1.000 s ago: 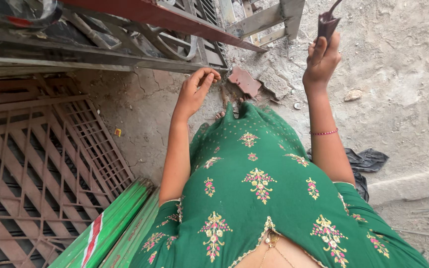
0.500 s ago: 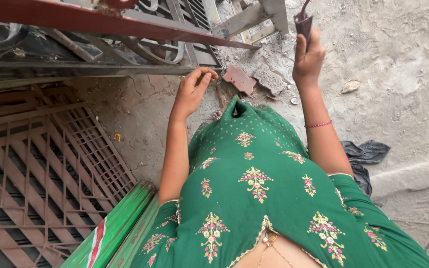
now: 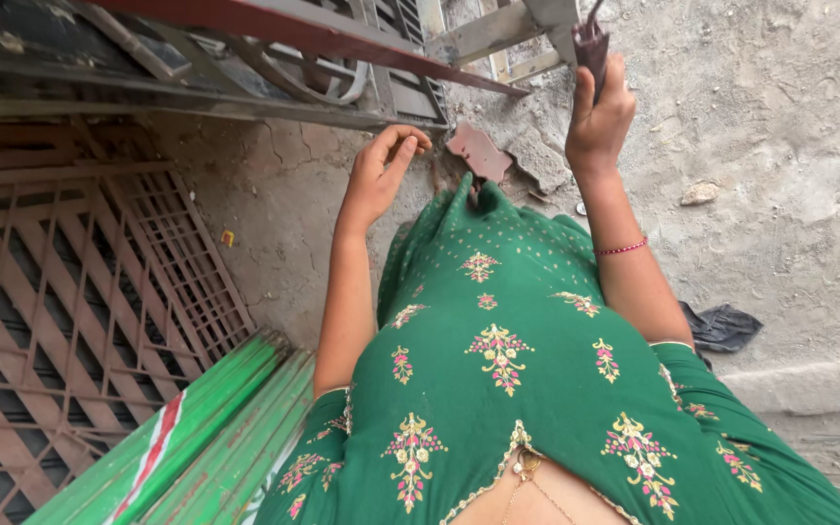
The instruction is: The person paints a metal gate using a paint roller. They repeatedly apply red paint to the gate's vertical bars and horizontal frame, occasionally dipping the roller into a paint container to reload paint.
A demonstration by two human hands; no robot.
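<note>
Dirt floor (image 3: pixel 789 146), brick bit (image 3: pixel 478 151), dark rag (image 3: pixel 721 326)

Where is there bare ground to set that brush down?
Bare ground lies right of the right hand holding the brush, bordered by a small stone and dark cloth. Another patch lies between the grille and left hand. By the brick piece and gate it is crowded.

We wear a green tunic (image 3: pixel 527 389) embroidered with gold-and-pink floral motifs, short sleeves, and a thin red bangle (image 3: pixel 622 249) on our right wrist.
</note>
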